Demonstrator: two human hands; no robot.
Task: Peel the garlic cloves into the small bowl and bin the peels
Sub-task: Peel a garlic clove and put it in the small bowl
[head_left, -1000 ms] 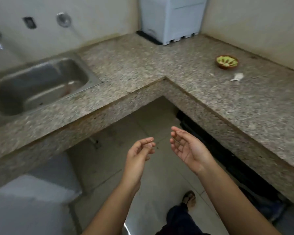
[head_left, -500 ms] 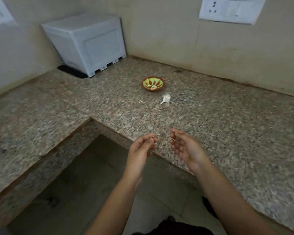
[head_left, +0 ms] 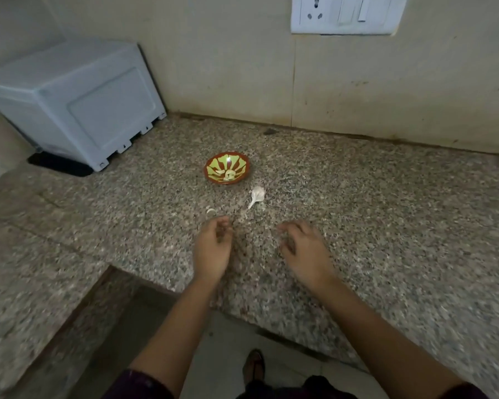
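Both empty: my left hand [head_left: 212, 249] & right hand [head_left: 306, 251] hover loosely curled over the speckled granite counter [head_left: 386, 226]. White papery garlic bulb [head_left: 257, 194] lies just beside the small red-green painted bowl [head_left: 227, 167], prob. for short drops.

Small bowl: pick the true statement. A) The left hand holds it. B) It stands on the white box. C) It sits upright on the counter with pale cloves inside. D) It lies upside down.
C: the small bowl stands upright on the counter, pale cloves inside, apart from the left hand and right hand.
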